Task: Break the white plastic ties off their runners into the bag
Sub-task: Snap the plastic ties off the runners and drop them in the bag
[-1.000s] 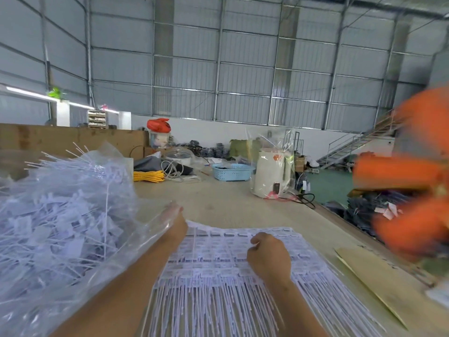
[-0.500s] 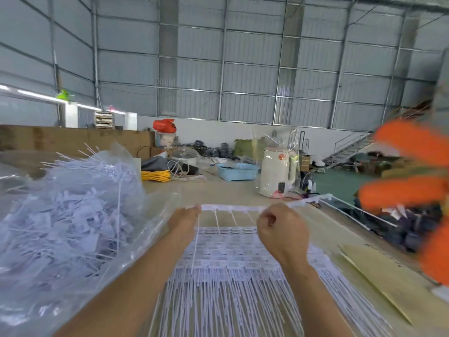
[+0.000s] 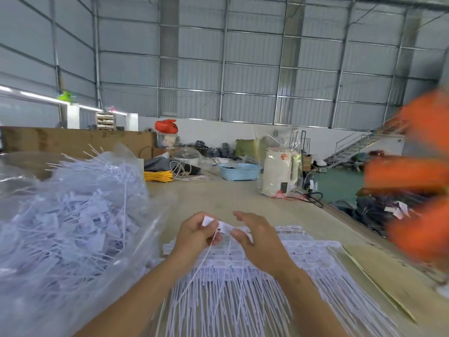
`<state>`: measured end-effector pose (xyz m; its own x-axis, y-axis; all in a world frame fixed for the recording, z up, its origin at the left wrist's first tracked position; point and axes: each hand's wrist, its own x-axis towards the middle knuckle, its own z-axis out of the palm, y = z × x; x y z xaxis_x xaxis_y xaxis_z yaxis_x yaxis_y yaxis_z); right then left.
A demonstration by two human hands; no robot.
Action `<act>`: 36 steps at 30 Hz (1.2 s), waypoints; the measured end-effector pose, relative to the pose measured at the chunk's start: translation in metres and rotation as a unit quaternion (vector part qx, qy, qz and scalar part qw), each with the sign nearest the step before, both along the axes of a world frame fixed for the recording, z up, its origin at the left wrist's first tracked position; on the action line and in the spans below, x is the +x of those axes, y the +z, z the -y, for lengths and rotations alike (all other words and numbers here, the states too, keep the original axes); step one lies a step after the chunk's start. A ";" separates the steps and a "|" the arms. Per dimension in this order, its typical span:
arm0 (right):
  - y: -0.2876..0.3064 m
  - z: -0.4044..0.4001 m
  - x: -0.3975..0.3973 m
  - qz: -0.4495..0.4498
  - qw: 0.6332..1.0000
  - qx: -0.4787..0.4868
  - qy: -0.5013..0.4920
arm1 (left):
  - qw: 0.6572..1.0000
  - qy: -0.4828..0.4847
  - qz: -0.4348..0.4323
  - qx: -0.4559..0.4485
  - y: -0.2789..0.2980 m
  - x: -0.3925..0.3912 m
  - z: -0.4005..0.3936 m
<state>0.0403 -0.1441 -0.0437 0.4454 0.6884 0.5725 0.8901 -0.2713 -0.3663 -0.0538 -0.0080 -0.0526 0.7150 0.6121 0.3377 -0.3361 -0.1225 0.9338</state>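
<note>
While both hands hover over desk (image 3: pixel 230 198), we see left hand (image 3: pixel 194 233) pinching white ties (image 3: pixel 222 227) by tags, thin tails trailing down. Right hand (image 3: pixel 257 235) pinches same bunch from other side. Runner sheets (image 3: pixel 303 254) lie flat underneath. Clear bag (image 3: pixel 73 227), stuffed with loose ties, sits just left.

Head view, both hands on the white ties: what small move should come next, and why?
Probably carry the loose ties leftward and drop them into the clear bag. Both the left hand and the right hand pinch tie heads lifted above the stacked sheets, with thin tails hanging free, and the bag lies open beside them.
</note>
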 end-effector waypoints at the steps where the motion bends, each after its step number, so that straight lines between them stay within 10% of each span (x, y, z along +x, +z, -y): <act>1: -0.006 -0.004 0.000 0.007 1.000 -0.023 0.004 | 1.000 -0.017 0.011 0.016 0.000 -0.002 0.005; 11: -0.006 -0.003 -0.006 -0.002 0.995 0.063 0.075 | 0.986 0.045 -0.053 0.154 0.001 -0.002 0.020; 20: 0.007 -0.007 -0.034 0.257 0.962 0.047 -0.080 | 0.992 0.064 -0.104 -0.018 0.010 0.001 0.020; 36: 0.023 0.000 -0.046 0.297 0.941 0.153 -0.052 | 0.966 0.150 -0.203 -0.059 0.005 0.004 0.004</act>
